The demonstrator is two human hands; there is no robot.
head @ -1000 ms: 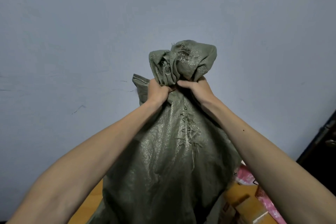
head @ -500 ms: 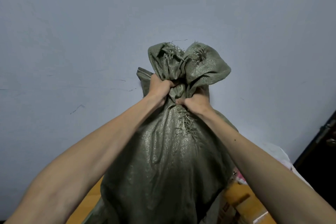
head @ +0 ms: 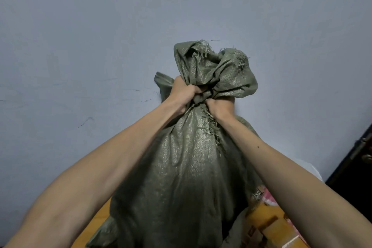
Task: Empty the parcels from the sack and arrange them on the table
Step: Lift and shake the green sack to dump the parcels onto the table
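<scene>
The gathered upper end of the sack (head: 181,167) is clamped in both fists at frame centre, the left hand (head: 184,91) and right hand (head: 220,106) set close together. Both forearms are stretched up from the lower corners. The woven cloth is judged soft, slack and rather slippery, best taken in bunched handfuls. It hangs over the table (head: 96,219), with parcels (head: 267,221) at lower right.

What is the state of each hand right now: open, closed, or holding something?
Left hand: closed, gripping the bunched end of the green sack.
Right hand: closed, gripping the same bunched end.
</scene>
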